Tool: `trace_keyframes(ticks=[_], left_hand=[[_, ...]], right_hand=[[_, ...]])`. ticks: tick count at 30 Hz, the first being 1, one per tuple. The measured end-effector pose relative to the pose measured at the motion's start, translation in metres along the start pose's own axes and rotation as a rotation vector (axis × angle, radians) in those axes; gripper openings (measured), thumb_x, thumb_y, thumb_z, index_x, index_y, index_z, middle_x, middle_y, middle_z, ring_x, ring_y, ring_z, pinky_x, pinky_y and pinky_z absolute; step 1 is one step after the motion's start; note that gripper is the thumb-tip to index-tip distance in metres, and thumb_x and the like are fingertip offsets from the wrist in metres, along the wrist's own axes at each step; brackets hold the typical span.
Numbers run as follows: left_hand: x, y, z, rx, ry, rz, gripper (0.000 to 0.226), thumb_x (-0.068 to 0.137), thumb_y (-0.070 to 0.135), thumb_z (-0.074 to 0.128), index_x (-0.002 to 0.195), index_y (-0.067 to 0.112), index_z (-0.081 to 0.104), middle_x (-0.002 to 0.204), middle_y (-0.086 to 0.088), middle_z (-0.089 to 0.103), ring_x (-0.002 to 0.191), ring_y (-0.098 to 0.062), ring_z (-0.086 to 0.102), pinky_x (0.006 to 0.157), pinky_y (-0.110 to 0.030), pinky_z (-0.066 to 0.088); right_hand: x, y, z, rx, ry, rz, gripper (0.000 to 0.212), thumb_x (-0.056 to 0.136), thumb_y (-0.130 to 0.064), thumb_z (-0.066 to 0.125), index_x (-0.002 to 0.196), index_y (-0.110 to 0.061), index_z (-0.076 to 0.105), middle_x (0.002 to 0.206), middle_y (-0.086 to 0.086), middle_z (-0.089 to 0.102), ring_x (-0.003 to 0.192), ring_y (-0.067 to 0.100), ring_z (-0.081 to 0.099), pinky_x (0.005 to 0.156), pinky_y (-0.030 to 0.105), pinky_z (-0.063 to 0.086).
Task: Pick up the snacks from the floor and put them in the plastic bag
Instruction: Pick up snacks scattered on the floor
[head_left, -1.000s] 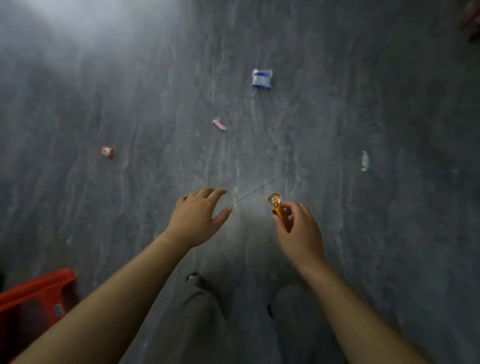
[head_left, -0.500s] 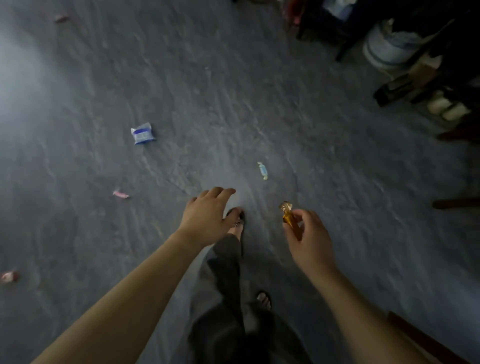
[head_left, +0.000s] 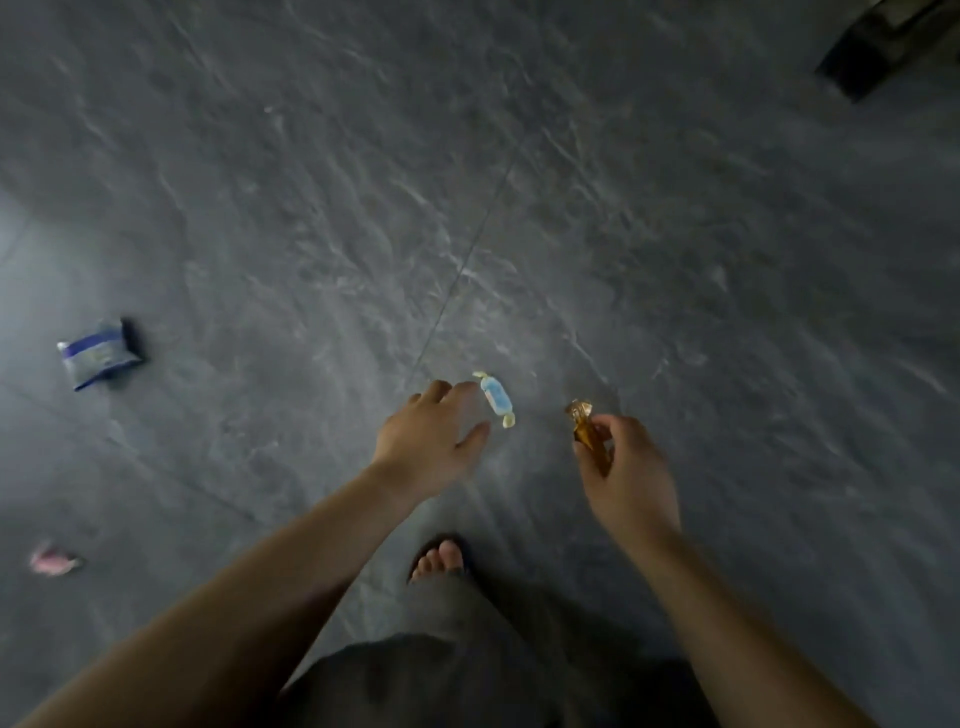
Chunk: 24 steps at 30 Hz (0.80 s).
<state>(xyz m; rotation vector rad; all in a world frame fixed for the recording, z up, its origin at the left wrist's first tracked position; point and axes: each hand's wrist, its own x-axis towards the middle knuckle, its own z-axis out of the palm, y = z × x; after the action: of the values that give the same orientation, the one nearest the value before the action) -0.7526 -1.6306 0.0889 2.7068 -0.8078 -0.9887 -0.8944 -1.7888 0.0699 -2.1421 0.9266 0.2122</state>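
Fingers (head_left: 460, 391) of my left hand (head_left: 428, 441) spread, holding nothing; blue candy (head_left: 496, 397) lies on floor (head_left: 675, 260) just right of them, long axis diagonal. Right hand (head_left: 626, 467) pinches gold snack (head_left: 584, 428), farther off; left nearer.

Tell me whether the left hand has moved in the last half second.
Yes. The left hand has moved forward to the blue-wrapped candy, now right beside it.

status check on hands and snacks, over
Left hand open, beside blue candy on floor. Right hand holds gold snack. Blue packet, pink candy also down; bag not in view.
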Motion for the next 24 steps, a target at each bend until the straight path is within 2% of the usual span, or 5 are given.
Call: trace_keyframes(ticks=[5, 8, 13, 18, 24], left_hand=[[0.1, -0.014, 0.093, -0.073, 0.082, -0.096, 0.059, 0.085, 0.048, 0.052, 0.136, 0.026, 0.034, 0.132, -0.007, 0.044, 0.116, -0.034, 0.049, 0.085, -0.041, 0.045], [0.123, -0.011, 0.122, -0.078, 0.133, -0.012, 0.06, 0.083, 0.044, 0.058, 0.134, 0.019, 0.04, 0.128, -0.01, 0.042, 0.113, -0.033, 0.05, 0.086, -0.041, 0.047], [0.122, 0.002, 0.128, -0.033, 0.065, 0.28, 0.054, 0.081, 0.015, 0.061, 0.134, 0.016, 0.045, 0.133, -0.011, 0.044, 0.116, -0.033, 0.048, 0.093, -0.04, 0.046], [0.122, -0.006, 0.139, -0.03, 0.174, 0.217, 0.052, 0.08, 0.033, 0.066, 0.128, 0.02, 0.05, 0.13, -0.005, 0.046, 0.115, -0.026, 0.047, 0.085, -0.037, 0.05], [0.121, -0.003, 0.14, -0.05, 0.173, 0.244, 0.041, 0.085, 0.023, 0.062, 0.124, 0.012, 0.054, 0.123, -0.008, 0.052, 0.108, -0.029, 0.052, 0.082, -0.035, 0.046]], right_hand=[[0.074, 0.082, 0.063, -0.032, 0.07, -0.026, 0.025, 0.086, -0.031, 0.057, 0.109, -0.022, 0.053, 0.105, 0.0, 0.059, 0.088, 0.021, 0.059, 0.066, 0.029, 0.044], [0.09, 0.103, 0.07, -0.056, 0.097, -0.065, 0.026, 0.086, -0.029, 0.059, 0.109, -0.02, 0.054, 0.108, 0.002, 0.057, 0.089, 0.023, 0.059, 0.064, 0.029, 0.042], [0.079, 0.116, 0.055, -0.09, 0.095, 0.01, 0.027, 0.086, -0.028, 0.059, 0.111, -0.019, 0.053, 0.11, 0.001, 0.056, 0.091, 0.022, 0.057, 0.064, 0.028, 0.041], [0.084, 0.123, 0.067, -0.113, 0.132, 0.033, 0.031, 0.085, -0.026, 0.06, 0.114, -0.015, 0.052, 0.115, 0.004, 0.05, 0.102, 0.021, 0.049, 0.064, 0.031, 0.044], [0.086, 0.122, 0.069, -0.178, 0.065, 0.005, 0.028, 0.088, -0.026, 0.056, 0.113, -0.013, 0.053, 0.115, 0.006, 0.049, 0.103, 0.023, 0.048, 0.067, 0.034, 0.046]])
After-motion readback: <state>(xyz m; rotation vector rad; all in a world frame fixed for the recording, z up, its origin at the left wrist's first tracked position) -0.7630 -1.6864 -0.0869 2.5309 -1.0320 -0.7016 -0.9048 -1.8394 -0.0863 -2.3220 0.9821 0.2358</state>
